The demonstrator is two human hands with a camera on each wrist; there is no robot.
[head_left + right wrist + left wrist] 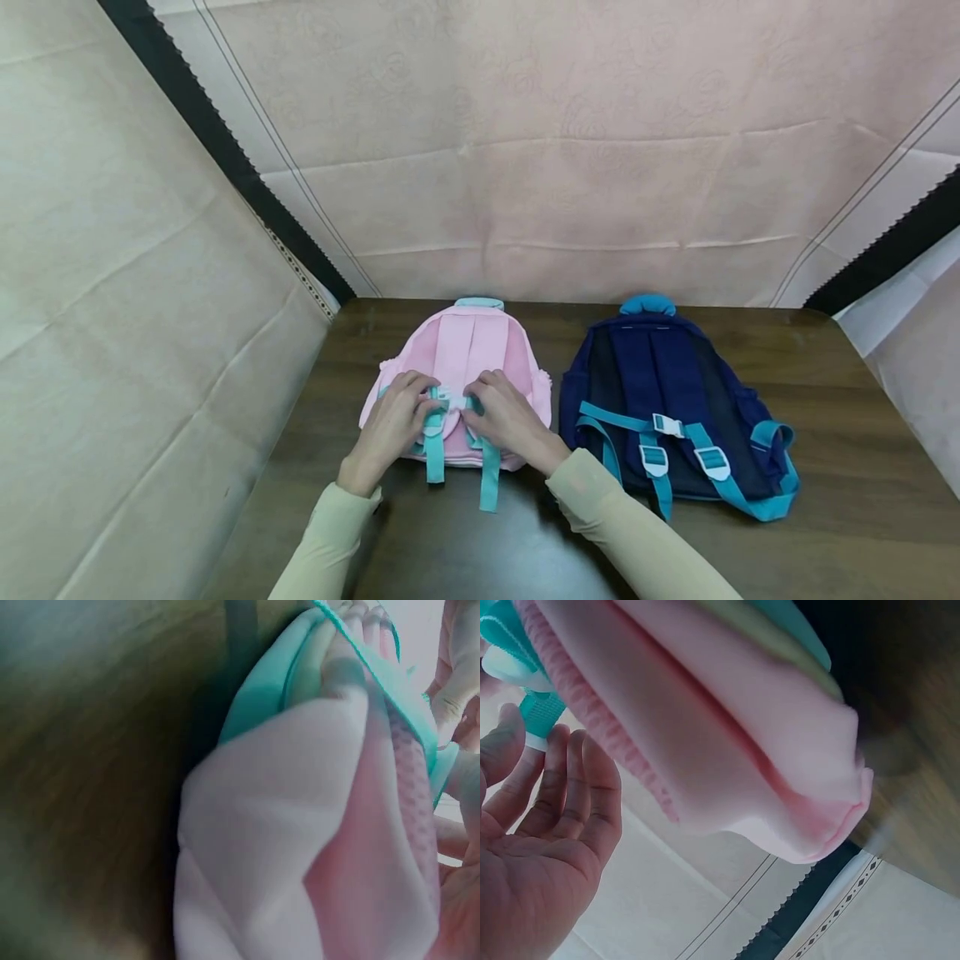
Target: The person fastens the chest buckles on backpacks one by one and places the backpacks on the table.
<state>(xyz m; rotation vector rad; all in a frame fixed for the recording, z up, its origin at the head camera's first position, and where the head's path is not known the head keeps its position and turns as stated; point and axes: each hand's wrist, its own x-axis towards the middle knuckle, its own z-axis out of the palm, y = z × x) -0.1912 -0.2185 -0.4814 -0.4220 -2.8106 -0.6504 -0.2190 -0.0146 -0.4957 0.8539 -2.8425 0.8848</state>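
While a pink backpack [454,367] lies on the brown desk [862,517], the left hand [393,425] pinches a turquoise strap [434,450] at its middle, grip nearly closed; the right hand [513,421] has a similarly narrow grip on the opposite strap [489,475]. A navy backpack [675,379] with blue straps lies just to the right.

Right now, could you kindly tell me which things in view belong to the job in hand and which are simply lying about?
In the job:
Pink backpack, straps toward the person
Its turquoise straps, between the fingers of the left hand and right hand

Just about:
Navy backpack, beside it, in neither hand
Pale cloth, behind the table
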